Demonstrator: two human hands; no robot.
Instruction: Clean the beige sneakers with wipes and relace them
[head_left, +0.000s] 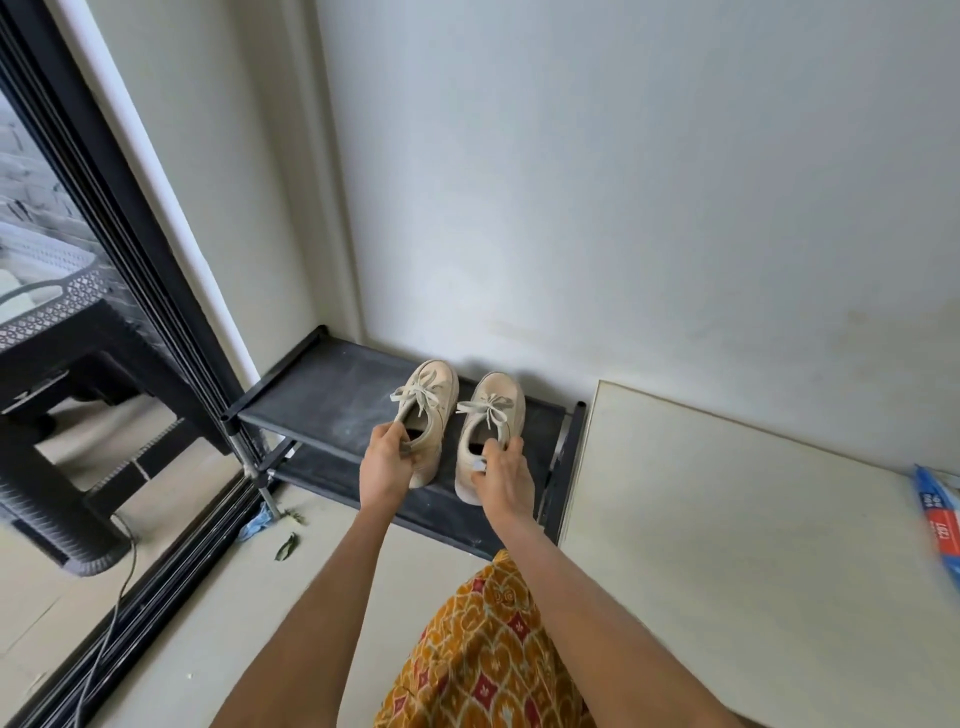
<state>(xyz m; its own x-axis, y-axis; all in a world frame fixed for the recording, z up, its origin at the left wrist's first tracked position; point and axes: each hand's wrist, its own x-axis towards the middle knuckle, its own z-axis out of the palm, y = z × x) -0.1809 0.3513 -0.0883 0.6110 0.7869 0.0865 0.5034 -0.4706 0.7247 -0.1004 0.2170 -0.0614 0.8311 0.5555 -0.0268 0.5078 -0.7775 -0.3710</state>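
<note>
Patterned orange cloth (483, 654) hangs closest to view, worn by a person who stands with both bare arms stretched forward and down. Each hand holds one beige sneaker at its heel end, above the top shelf of a low black rack (322, 395) set against a pale wall.

Left hand (387, 457): its fingers curl over the collar of the left sneaker (428, 410), thumb on the outside, gripping it. Right hand (506, 470): its fingers pinch the heel rim of the right sneaker (491, 431) in the same way. Holding by the heel collar seems sensible, since it is the stiffest part and keeps the fingers off the grubby soles.

Both sneakers point toes toward the wall, side by side but apart, still laced with bows tied. Whether their soles rest on the shelf or hang just over it is hard to tell. My guess is they are being taken from the rack so cleaning can begin; no wiping or unlacing shows.

To the right, a pale surface (727, 519) stands just beside the rack, with a blue and red packet (937, 512) at its far edge, possibly wipes, though the label cannot be read. To the left runs a black-framed glass door (130, 260).
</note>
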